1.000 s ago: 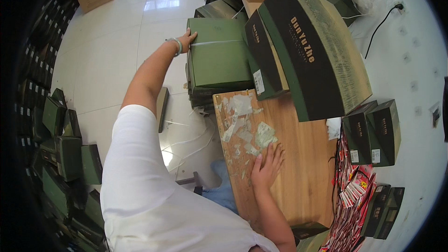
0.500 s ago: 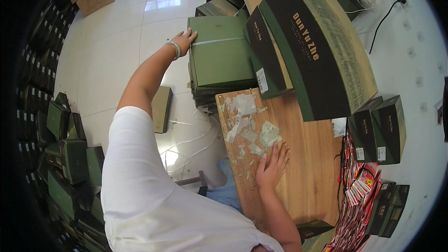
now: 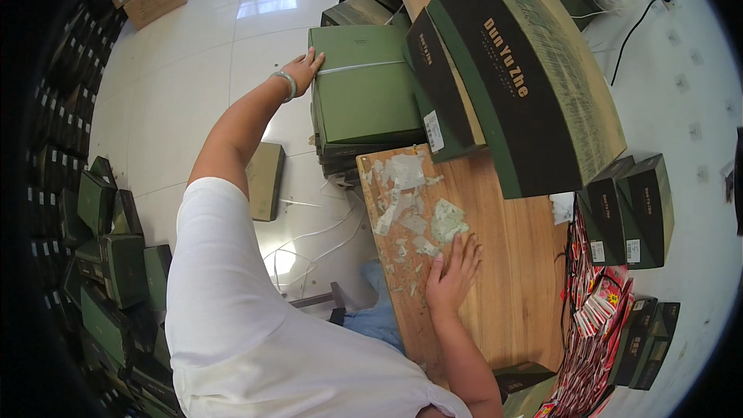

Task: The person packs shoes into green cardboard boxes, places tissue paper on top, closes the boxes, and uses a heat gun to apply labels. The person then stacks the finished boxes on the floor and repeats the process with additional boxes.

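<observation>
My left arm reaches out to a stack of green boxes. The top green box [image 3: 364, 104] is lidded and has a pale strap across it. My left hand [image 3: 303, 70], with a pale bangle at the wrist, touches this box's left edge beside the strap, its fingers stretched out. Flat on the wooden table [image 3: 511, 279] lies my right hand [image 3: 455, 275], fingers spread and nothing in them. Just beyond its fingertips are torn scraps of pale paper [image 3: 447, 221], with smaller bits scattered along the table's left side.
A large black-and-green box [image 3: 518, 85] and a smaller dark box [image 3: 437, 81] stand at the table's far end. Loose white straps [image 3: 313, 251] and a flat box [image 3: 265, 182] lie on the floor. Red printed packets [image 3: 592, 333] pile up along the right wall. Boxes [image 3: 124, 263] crowd the left.
Both hands keep their places, the left at the green box and the right on the table. The view has shifted very slightly.
</observation>
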`<state>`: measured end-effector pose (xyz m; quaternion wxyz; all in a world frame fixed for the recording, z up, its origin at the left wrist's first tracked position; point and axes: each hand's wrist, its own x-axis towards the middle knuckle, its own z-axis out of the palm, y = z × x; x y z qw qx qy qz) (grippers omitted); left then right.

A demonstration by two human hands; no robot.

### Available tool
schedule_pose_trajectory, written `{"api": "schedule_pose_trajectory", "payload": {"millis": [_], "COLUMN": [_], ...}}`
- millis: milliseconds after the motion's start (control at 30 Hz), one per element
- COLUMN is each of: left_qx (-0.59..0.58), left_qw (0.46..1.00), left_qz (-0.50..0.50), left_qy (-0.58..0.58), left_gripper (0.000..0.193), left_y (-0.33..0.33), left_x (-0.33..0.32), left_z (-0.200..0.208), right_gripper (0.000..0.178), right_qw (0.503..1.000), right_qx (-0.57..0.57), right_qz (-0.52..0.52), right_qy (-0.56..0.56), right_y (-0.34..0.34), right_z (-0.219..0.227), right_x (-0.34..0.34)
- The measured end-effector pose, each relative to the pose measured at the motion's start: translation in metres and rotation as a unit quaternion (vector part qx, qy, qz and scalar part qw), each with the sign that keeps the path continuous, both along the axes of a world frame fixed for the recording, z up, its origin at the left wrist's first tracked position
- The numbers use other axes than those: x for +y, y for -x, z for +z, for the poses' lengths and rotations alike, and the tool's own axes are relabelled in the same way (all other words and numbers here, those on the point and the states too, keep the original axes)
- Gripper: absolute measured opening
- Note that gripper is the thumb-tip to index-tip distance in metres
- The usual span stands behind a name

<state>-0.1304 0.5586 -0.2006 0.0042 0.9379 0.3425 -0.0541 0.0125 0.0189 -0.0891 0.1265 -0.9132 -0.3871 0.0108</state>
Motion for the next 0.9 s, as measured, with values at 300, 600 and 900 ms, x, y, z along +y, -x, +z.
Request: {"api": "schedule_pose_trajectory", "payload": {"millis": [300,600,900], "left_qx": [-0.072,-0.066,0.010], "left_qw": [0.997,0.994,0.997], "left_qz": [0.016,0.014,0.066], "left_qy": [0.015,0.084,0.039], "left_gripper": [0.073,0.084,0.085], "left_y": [-0.006,0.015,-0.026], "left_x": [-0.012,0.042,0.024], "left_z": [0.001,-0.040,-0.039], "right_gripper": [0.057,0.056,0.054], "right_qw": [1.000,1.000,0.996], "right_qx": [-0.006,-0.015,-0.028], "right_qz": [0.002,0.004,-0.028], "right_qy": [-0.008,-0.016,-0.082], "right_y": [0.002,-0.004,-0.003], "right_z": [-0.003,0.003,0.003], "right_x": [-0.004,-0.002,-0.012]}}
